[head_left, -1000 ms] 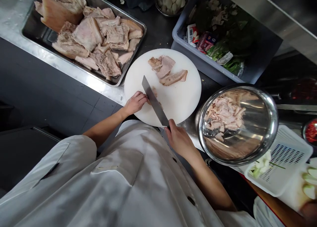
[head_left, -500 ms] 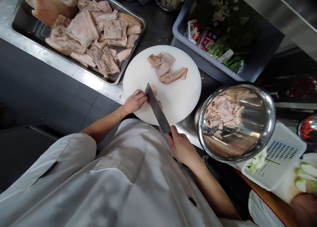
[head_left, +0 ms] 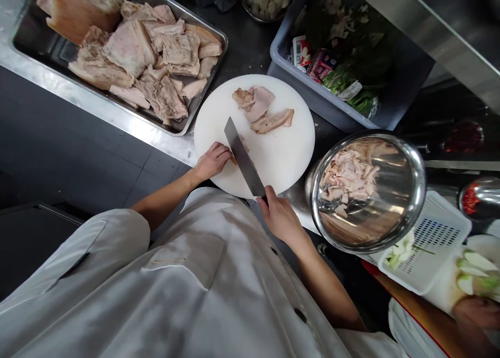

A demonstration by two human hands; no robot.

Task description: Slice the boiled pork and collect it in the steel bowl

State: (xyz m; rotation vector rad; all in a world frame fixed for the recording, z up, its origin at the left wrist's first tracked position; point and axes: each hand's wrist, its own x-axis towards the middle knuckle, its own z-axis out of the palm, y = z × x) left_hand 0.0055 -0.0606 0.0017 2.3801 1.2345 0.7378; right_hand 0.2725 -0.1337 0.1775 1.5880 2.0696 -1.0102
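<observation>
My right hand is closed round the handle of a cleaver, whose long blade slants across the round white cutting board. Beside the blade's left face, my left hand presses its bent fingers on a small piece of meat. Most of that piece is hidden by the fingers and the steel. A few thin bits show just right of the blade. Farther back on the board lie larger chunks of cooked meat, apart from both hands.
A metal tray of meat slabs stands at the back left. Behind the board is a grey bin with greens and wrappers. At right, a steel bowl holds sliced meat, near a white basket. Another person's hand is at lower right.
The cleaver has shifted slightly to the left and away from me, its tip now farther up the board. My left hand keeps nearly the same place. The whole view has moved a little.
</observation>
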